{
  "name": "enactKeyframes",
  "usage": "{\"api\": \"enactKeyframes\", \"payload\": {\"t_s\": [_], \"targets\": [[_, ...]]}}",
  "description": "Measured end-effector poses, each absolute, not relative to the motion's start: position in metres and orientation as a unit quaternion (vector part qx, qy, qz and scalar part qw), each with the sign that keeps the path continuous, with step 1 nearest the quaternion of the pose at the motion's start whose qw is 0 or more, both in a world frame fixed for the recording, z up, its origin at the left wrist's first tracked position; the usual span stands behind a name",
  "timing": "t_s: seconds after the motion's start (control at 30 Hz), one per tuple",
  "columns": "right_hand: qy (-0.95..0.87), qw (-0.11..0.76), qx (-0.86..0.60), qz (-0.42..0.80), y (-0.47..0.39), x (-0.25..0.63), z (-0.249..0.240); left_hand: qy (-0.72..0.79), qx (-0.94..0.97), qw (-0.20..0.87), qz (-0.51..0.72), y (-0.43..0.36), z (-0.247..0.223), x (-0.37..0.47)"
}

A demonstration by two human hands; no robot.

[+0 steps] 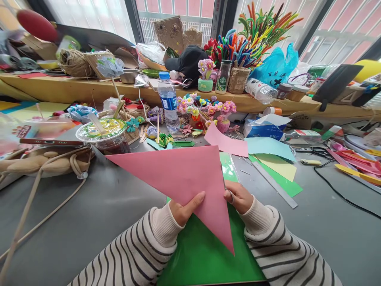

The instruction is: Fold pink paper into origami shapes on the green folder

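A large pink triangle of paper is held up in front of me. My left hand pinches its lower edge, thumb on the near face and the other fingers hidden behind. At the paper's right edge, my right hand is closed on scissors. Only a thin dark strip of the blades and part of a metal handle loop by the thumb show; the paper covers the rest. Beneath both hands lies a glossy green board on the grey table.
A water bottle and a lidded drink cup with a straw stand beyond the paper. Coloured paper sheets and a ruler lie right. A canvas bag is left. Craft flowers line the back.
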State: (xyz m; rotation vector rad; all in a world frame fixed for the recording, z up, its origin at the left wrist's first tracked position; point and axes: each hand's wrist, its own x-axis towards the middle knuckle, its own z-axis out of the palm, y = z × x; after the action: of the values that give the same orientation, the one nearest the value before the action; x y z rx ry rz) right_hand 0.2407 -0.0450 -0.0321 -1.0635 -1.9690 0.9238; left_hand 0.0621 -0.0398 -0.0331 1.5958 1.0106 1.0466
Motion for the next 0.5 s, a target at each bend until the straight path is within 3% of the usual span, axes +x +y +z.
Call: {"api": "enactKeyframes", "payload": {"t_s": [0.5], "targets": [[-0.724,0.361,-0.422,0.408,-0.0465,0.2349,-0.0346,0.431,0.648,0.457,0.43,-0.0425,-0.0356,0.065]]}}
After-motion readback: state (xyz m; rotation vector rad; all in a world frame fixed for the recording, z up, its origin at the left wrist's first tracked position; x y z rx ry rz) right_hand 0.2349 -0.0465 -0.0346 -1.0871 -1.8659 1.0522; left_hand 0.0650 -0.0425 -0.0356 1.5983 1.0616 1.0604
